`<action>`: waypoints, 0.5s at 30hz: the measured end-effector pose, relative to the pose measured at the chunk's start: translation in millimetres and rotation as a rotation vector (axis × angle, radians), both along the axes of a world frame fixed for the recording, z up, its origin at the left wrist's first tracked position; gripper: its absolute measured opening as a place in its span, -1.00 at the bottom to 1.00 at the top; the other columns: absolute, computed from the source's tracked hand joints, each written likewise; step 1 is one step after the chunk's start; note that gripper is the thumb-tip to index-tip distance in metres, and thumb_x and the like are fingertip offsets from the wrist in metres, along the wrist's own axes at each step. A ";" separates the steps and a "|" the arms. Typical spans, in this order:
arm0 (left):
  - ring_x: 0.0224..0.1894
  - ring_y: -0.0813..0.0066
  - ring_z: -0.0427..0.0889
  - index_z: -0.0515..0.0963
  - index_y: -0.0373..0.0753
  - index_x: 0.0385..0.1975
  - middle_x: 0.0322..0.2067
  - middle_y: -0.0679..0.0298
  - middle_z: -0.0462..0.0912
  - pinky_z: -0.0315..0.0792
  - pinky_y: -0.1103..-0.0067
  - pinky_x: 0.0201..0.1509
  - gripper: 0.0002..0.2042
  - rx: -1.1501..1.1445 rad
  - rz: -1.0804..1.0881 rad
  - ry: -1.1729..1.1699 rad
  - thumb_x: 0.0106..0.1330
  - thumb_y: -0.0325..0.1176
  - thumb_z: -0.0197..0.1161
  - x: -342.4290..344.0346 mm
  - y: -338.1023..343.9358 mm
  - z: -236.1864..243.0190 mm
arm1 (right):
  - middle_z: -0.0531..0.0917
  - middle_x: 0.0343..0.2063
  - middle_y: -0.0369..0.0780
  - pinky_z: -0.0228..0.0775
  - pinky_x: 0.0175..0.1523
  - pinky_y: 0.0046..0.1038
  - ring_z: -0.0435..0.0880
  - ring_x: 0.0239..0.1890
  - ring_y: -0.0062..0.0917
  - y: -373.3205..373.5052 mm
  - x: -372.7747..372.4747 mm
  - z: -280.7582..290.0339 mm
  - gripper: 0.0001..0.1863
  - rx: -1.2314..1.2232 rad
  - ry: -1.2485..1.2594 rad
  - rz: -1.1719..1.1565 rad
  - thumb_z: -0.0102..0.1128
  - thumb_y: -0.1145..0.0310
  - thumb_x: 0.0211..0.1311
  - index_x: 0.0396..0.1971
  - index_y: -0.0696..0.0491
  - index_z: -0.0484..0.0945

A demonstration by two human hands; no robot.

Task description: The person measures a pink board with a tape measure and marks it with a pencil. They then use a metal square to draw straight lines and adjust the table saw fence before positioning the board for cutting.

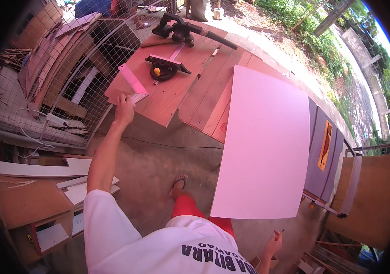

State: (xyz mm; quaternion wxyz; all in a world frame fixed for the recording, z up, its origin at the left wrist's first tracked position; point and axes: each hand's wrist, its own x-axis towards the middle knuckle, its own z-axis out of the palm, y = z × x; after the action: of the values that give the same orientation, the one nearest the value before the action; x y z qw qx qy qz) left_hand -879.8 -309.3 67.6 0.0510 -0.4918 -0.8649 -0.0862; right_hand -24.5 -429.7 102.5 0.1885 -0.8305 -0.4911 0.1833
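Observation:
At the table's left corner my left hand has its fingers closed on the near end of an L-shaped carpenter's square, which lies on the wooden tabletop. Just beyond it sits a black mitre gauge with a yellow knob. My right hand hangs low beside my body, fingers pinched on a thin, dark-tipped stick like a pencil. Near that hand is the lower edge of a large white board, which lies across the table and overhangs its front.
A black blower rests on the table's far end. Right of the board is a table saw with its blade in a yellow insert. Wire mesh fencing runs along the left. Wooden cabinets and offcuts stand lower left.

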 end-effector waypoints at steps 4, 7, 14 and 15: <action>0.24 -0.19 0.39 0.45 -0.48 0.10 0.16 -0.14 0.43 0.36 0.15 0.34 -0.61 -0.191 0.002 -0.062 0.36 -0.40 0.30 -80.3 35.6 -14.8 | 0.53 -0.48 -0.30 0.33 -0.30 -0.43 0.41 -0.46 -0.62 -15.7 -100.1 56.7 -0.79 -0.043 0.006 0.126 0.10 0.49 0.44 -0.05 0.16 0.66; 0.25 -0.19 0.40 0.45 -0.53 0.10 0.17 -0.18 0.43 0.34 0.13 0.36 -0.54 -0.132 0.023 -0.272 0.37 -0.29 0.33 -93.7 59.7 -16.5 | 0.49 -0.50 -0.31 0.33 -0.30 -0.45 0.41 -0.47 -0.63 -44.5 -135.9 70.4 -0.77 -0.005 -0.019 0.089 0.08 0.49 0.45 -0.02 0.16 0.64; 0.15 -0.13 0.44 0.48 -0.41 0.20 0.08 -0.09 0.49 0.31 0.15 0.29 -0.54 0.399 -0.042 -0.173 0.37 -0.31 0.32 -10.3 57.8 -8.9 | 0.54 -0.42 -0.23 0.43 -0.19 -0.43 0.53 -0.38 -0.55 -83.5 -214.4 82.8 -0.63 -0.065 0.137 -0.127 0.05 0.43 0.44 0.20 0.15 0.48; 0.09 -0.03 0.51 0.52 -0.39 0.15 0.03 -0.06 0.54 0.39 0.22 0.20 -0.62 0.425 -0.067 -0.213 0.40 -0.37 0.30 16.3 39.0 -15.0 | 0.56 -0.35 -0.20 0.44 -0.17 -0.42 0.55 -0.33 -0.55 -81.2 -216.4 81.0 -0.62 -0.133 0.279 -0.127 0.03 0.42 0.43 0.19 0.16 0.48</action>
State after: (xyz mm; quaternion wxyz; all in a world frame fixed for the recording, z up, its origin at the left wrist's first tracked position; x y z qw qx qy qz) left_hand -863.5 -270.3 52.6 0.0590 -0.4868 -0.8109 -0.3195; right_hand -240.9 -510.9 183.5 0.2107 -0.8371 -0.3933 0.3166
